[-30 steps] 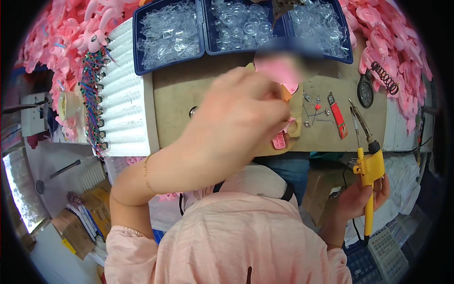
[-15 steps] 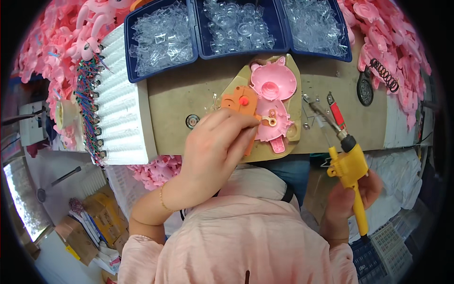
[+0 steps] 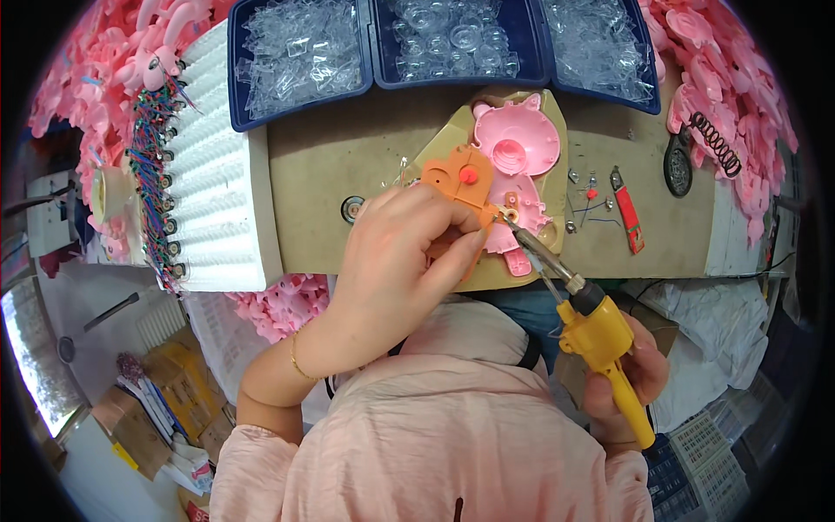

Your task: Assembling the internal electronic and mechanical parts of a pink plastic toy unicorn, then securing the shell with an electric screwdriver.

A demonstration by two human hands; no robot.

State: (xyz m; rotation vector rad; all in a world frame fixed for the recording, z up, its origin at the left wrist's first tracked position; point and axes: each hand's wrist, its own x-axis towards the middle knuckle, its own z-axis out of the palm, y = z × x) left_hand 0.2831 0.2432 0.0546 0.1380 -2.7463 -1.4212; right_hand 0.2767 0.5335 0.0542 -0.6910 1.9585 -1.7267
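Note:
My right hand (image 3: 639, 365) is wrapped round a yellow soldering gun (image 3: 602, 335), its metal tip reaching up and left to a small ring-shaped part (image 3: 507, 214). That part sits in a pink plastic pig-shaped shell half (image 3: 522, 196). My left hand (image 3: 404, 252) is closed in a pinch beside the tip; what lies between thumb and forefinger is hidden. Under its fingers is an orange plastic piece (image 3: 457, 167) with a red round knob. Shell and orange piece rest on a tan holder (image 3: 557, 139). Another pink shell half (image 3: 531, 130) lies above.
Three blue bins (image 3: 374, 78) of clear plastic parts line the back. A white ridged tray (image 3: 217, 183) with wired round parts stands left. Pink shells (image 3: 726, 78) are heaped at both sides. A red-handled cutter (image 3: 624, 213), a spring (image 3: 715, 143) and a round part (image 3: 353, 209) lie on the table.
The soldering gun has moved left and down with my right hand, and its tip has come to the small ring-shaped part. My left hand stays by the orange piece. The view has shifted slightly.

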